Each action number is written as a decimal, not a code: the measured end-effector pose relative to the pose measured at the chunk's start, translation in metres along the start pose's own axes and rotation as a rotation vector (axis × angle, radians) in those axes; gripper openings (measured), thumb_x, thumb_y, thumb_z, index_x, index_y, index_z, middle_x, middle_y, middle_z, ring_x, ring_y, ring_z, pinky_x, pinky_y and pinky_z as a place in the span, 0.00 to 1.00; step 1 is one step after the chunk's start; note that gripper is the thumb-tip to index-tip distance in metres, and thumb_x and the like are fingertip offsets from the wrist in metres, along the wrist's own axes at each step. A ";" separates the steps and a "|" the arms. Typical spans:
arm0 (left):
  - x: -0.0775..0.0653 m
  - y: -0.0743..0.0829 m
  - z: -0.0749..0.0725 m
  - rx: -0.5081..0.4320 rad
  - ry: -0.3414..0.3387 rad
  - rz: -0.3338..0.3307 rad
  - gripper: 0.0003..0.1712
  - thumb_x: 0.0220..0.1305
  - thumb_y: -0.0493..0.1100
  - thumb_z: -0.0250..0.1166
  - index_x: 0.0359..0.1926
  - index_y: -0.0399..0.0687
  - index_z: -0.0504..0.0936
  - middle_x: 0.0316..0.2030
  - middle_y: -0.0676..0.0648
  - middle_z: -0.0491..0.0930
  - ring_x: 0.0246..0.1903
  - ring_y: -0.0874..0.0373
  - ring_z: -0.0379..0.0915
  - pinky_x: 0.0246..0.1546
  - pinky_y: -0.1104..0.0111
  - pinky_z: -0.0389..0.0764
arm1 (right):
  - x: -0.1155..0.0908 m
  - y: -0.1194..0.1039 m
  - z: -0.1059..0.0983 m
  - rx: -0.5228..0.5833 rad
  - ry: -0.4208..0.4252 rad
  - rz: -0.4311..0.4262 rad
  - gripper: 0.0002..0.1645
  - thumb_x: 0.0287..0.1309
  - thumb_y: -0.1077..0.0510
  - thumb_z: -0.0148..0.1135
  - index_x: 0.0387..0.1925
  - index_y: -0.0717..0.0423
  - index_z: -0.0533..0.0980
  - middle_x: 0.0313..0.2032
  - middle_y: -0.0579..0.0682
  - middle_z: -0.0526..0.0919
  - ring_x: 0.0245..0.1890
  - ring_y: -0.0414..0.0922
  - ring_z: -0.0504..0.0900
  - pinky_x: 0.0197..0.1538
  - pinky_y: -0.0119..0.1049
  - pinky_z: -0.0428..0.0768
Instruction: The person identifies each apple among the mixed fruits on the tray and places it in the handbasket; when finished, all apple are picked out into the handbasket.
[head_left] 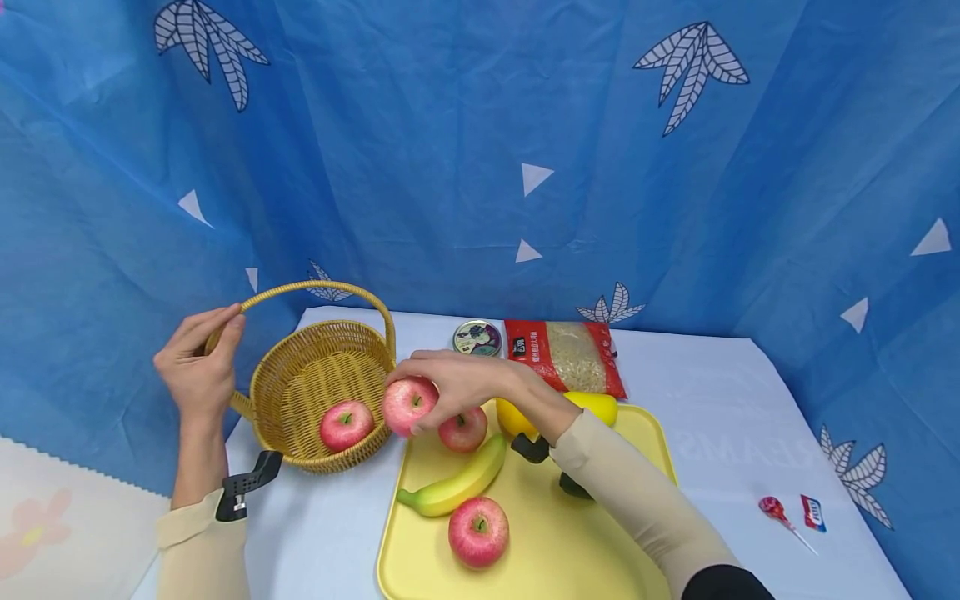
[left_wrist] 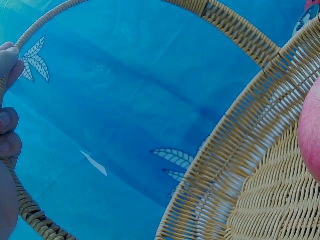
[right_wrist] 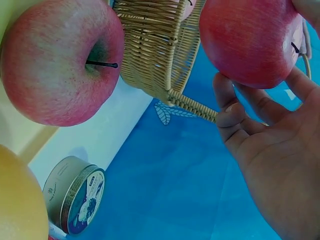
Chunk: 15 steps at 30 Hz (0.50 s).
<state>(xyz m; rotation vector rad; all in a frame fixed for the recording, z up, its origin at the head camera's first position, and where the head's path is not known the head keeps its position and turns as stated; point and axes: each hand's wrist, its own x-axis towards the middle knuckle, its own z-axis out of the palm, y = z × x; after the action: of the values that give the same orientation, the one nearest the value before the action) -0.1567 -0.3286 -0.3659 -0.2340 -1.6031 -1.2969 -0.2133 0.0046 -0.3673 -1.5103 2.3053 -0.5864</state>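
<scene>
While fingers (right_wrist: 263, 106) hold one apple (head_left: 407, 406), one tray (head_left: 558, 550) bears two apples (head_left: 478, 533).

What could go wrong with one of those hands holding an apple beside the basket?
The right hand holds the apple by the fingers, so it might slip and roll away.

The left hand grips only the handle, so a tug could tip the basket.

If dropped in, the apple might knock the one lying inside.
</scene>
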 end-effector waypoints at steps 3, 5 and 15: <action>0.000 0.000 0.000 0.007 0.000 -0.002 0.08 0.59 0.25 0.69 0.41 0.27 0.87 0.37 0.38 0.87 0.34 0.65 0.82 0.35 0.80 0.78 | 0.003 0.001 0.000 0.001 -0.004 0.002 0.41 0.50 0.31 0.70 0.66 0.32 0.70 0.51 0.33 0.75 0.49 0.32 0.74 0.52 0.31 0.76; 0.000 0.000 0.001 0.012 -0.003 -0.002 0.08 0.59 0.25 0.69 0.41 0.27 0.87 0.37 0.38 0.87 0.34 0.65 0.81 0.35 0.80 0.78 | 0.006 0.001 -0.001 0.008 -0.008 0.010 0.42 0.49 0.30 0.70 0.65 0.32 0.70 0.51 0.34 0.75 0.49 0.33 0.74 0.53 0.31 0.76; 0.000 0.000 0.001 -0.003 0.006 0.000 0.08 0.58 0.24 0.69 0.40 0.26 0.87 0.37 0.37 0.87 0.34 0.65 0.82 0.36 0.80 0.79 | 0.022 -0.001 0.003 0.027 0.000 -0.003 0.41 0.49 0.31 0.72 0.64 0.36 0.71 0.53 0.34 0.74 0.52 0.31 0.72 0.56 0.27 0.74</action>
<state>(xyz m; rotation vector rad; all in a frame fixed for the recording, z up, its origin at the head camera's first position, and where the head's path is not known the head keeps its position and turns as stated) -0.1577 -0.3283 -0.3657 -0.2314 -1.5965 -1.2987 -0.2200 -0.0163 -0.3702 -1.5016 2.2870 -0.6156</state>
